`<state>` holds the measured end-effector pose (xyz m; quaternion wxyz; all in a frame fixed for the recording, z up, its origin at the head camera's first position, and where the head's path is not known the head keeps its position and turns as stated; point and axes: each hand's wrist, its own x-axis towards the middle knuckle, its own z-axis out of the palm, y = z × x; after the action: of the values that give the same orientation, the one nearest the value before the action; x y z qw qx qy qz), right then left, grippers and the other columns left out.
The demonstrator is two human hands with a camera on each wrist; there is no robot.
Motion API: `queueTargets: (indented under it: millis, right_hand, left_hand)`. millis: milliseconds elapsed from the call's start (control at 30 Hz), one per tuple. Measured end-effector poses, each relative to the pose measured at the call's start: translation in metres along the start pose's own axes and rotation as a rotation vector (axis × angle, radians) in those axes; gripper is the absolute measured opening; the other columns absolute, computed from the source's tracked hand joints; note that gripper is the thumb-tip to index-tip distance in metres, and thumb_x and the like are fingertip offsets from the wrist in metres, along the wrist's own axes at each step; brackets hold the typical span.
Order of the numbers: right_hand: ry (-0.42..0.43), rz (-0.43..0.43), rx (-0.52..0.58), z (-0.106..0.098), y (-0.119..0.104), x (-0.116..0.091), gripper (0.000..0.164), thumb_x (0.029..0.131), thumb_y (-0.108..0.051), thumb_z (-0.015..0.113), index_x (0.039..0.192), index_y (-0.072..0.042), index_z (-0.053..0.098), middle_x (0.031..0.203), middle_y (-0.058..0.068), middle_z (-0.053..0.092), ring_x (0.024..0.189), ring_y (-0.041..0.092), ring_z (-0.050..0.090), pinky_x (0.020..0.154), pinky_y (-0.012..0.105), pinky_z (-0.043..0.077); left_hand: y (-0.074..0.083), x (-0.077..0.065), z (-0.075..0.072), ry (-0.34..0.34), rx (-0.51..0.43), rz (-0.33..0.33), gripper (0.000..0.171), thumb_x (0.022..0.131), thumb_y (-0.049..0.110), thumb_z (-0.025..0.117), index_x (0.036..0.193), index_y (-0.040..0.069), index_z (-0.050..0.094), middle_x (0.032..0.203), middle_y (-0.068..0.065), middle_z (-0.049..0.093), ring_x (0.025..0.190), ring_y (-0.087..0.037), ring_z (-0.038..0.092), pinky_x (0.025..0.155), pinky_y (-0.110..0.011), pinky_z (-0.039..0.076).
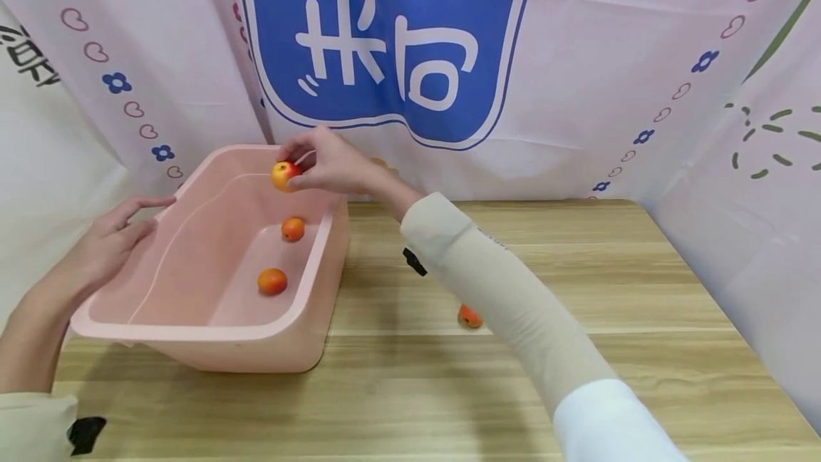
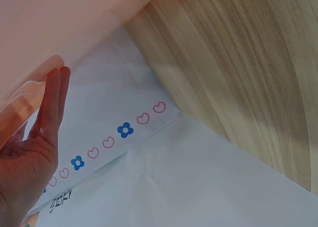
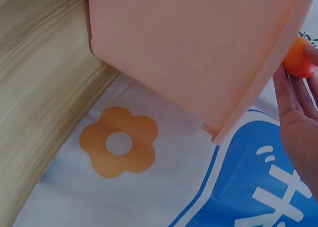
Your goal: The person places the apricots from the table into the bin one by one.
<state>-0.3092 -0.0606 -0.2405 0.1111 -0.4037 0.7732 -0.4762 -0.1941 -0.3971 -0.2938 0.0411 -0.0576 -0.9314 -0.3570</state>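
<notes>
Over the far end of a pink plastic basin point(image 1: 301, 337), my right hand point(image 1: 330, 162) pinches a small yellow-and-red apple point(image 1: 284, 176) between thumb and fingers. The right wrist view shows the same apple point(image 3: 298, 58) just beyond the basin's rim. Inside the basin, two orange-red fruits point(image 1: 272, 281) lie apart on the bottom. My left hand point(image 1: 115, 237) rests at the basin's left rim, its fingers fairly straight against it; the left wrist view has these fingers point(image 2: 51, 100) by the outer wall. Another orange-red fruit point(image 1: 470, 316) sits on the table, partly covered by my right sleeve.
The wood-grained table point(image 1: 609, 305) extends right of the basin. A white printed cloth point(image 1: 577, 91) with a blue sign pattern hangs behind it, and pale cloth also encloses the left and right sides. My right forearm crosses above the table.
</notes>
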Motion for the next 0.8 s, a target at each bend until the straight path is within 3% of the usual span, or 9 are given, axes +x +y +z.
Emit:
queueTargets:
  millis: [233,333,433,567,800]
  right_hand:
    - [-0.078,0.045,-0.116,0.013,-0.004,0.015,0.034,0.094,-0.002,0.074,0.126,0.001,0.066,0.121,0.012,0.068,0.109,0.020,0.063,0.088,0.015,0.052]
    - [-0.103,0.056,-0.171,0.019,-0.004,0.020,0.034,0.094,-0.004,0.075,0.127,-0.002,0.068,0.121,0.010,0.069,0.110,0.018,0.063,0.086,0.014,0.051]
    - [-0.113,0.075,-0.208,0.024,-0.006,0.025,0.035,0.094,-0.005,0.075,0.128,-0.004,0.069,0.121,0.007,0.069,0.110,0.017,0.062,0.085,0.012,0.051]
    - [-0.105,0.095,-0.232,0.031,-0.010,0.031,0.034,0.094,-0.004,0.076,0.127,-0.003,0.071,0.116,0.006,0.069,0.106,0.015,0.060,0.082,0.012,0.051]
    - [-0.101,0.149,-0.265,0.040,-0.015,0.041,0.033,0.093,-0.004,0.076,0.125,-0.005,0.071,0.111,0.004,0.068,0.100,0.014,0.060,0.077,0.012,0.051]
  left_hand:
    - [0.005,-0.002,-0.001,-0.010,-0.015,-0.012,0.045,0.113,0.017,0.033,0.127,0.058,0.044,0.155,-0.043,0.026,0.101,0.014,0.037,0.075,-0.009,0.036]
    - [0.006,-0.002,0.000,-0.021,-0.011,-0.028,0.042,0.113,0.018,0.032,0.132,0.053,0.046,0.156,-0.043,0.025,0.097,0.016,0.038,0.073,-0.008,0.038]
    - [0.004,-0.002,0.000,-0.034,-0.006,-0.043,0.040,0.113,0.021,0.031,0.144,0.039,0.048,0.157,-0.041,0.024,0.098,0.015,0.038,0.073,-0.008,0.038]
    - [0.002,-0.001,0.000,-0.033,0.009,-0.040,0.043,0.113,0.023,0.031,0.154,0.025,0.045,0.160,-0.038,0.024,0.112,0.012,0.037,0.077,-0.005,0.033]
    - [0.001,-0.001,0.000,-0.016,0.010,-0.033,0.040,0.114,0.024,0.032,0.150,0.032,0.048,0.159,-0.038,0.025,0.105,0.014,0.035,0.076,-0.007,0.034]
